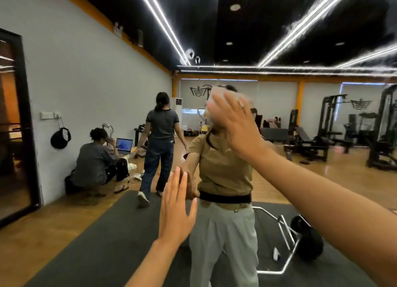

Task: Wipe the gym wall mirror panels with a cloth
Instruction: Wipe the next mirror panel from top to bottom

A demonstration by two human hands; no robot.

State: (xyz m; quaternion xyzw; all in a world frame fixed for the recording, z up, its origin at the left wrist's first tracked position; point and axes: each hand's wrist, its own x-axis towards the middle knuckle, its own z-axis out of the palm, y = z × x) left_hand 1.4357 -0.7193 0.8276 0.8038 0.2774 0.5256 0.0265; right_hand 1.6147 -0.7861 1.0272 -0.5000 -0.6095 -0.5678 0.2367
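Both forearms are bare up to the frame edge, with no sleeve, watch or bracelet showing on them. The left hand [177,209] wears no glove and no ring. The right hand [233,123] is likewise ungloved, its outline blurred. In the mirror [322,179] the person's reflection wears a tan short-sleeved T-shirt with faint pale chest lettering, a black waistband and light grey trousers.
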